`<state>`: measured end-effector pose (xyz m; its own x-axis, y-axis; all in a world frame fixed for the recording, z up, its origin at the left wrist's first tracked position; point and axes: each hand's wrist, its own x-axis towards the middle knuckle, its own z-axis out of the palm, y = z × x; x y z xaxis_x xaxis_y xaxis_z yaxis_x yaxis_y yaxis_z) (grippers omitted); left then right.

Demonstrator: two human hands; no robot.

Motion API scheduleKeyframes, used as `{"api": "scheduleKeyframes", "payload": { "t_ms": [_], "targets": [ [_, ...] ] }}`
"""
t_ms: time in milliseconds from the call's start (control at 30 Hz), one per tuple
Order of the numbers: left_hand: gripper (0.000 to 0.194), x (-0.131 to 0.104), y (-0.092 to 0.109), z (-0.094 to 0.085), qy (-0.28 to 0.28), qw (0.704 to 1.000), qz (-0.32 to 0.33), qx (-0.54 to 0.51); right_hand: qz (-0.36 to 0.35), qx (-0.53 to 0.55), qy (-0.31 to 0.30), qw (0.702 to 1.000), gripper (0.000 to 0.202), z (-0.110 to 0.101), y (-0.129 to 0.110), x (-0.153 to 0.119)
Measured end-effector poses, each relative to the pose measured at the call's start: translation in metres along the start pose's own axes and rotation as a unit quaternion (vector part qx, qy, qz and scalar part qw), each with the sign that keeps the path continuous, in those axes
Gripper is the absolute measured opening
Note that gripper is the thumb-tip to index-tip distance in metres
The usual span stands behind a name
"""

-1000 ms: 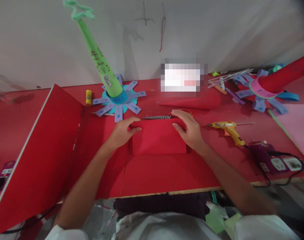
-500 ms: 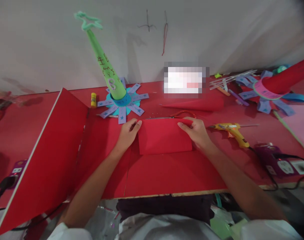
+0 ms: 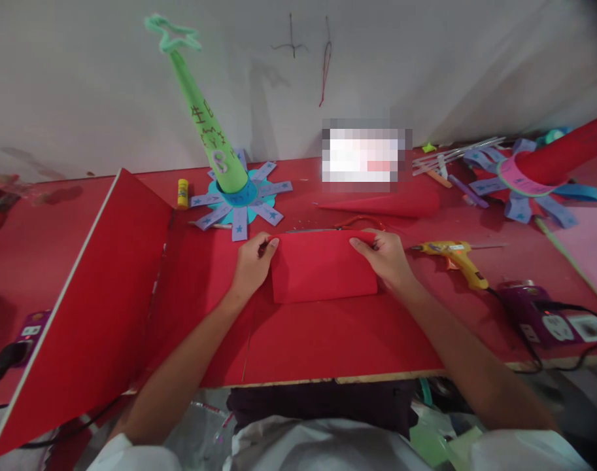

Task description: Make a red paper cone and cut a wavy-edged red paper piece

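Note:
A red rectangular sheet (image 3: 324, 269) is held up over the red table (image 3: 298, 347) by its two upper corners. My left hand (image 3: 255, 261) pinches the upper left corner, thumb on the near face. At the upper right corner my right hand (image 3: 384, 256) grips it the same way, with the fingers behind. Just beyond the sheet's top edge lie scissors with red handles (image 3: 361, 221), partly hidden. Farther back a rolled red cone (image 3: 391, 204) lies on its side.
A green cone (image 3: 210, 131) stands on a blue base at the back left, beside a glue stick (image 3: 183, 194). A red board (image 3: 92, 301) rises at the left. At right are a yellow glue gun (image 3: 458, 256), a purple power strip (image 3: 538, 314) and another red cone (image 3: 567, 154).

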<state>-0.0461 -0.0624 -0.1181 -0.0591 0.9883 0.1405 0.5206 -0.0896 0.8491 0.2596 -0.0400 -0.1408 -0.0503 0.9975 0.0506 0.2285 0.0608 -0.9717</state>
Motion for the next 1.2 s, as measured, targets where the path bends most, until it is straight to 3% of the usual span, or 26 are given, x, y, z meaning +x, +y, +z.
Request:
{"api": "scheduleKeyframes", "payload": {
  "t_ms": [767, 1200],
  "targets": [
    [0.025, 0.003, -0.016, 0.005, 0.001, 0.998, 0.036, -0.058, -0.024, -0.006, -0.012, 1.000, 0.023, -0.001, 0.000, 0.002],
    [0.027, 0.002, -0.016, 0.005, -0.019, 0.995, -0.005, -0.100, -0.030, -0.016, -0.003, 0.999, 0.023, -0.002, 0.000, 0.002]
  ]
}}
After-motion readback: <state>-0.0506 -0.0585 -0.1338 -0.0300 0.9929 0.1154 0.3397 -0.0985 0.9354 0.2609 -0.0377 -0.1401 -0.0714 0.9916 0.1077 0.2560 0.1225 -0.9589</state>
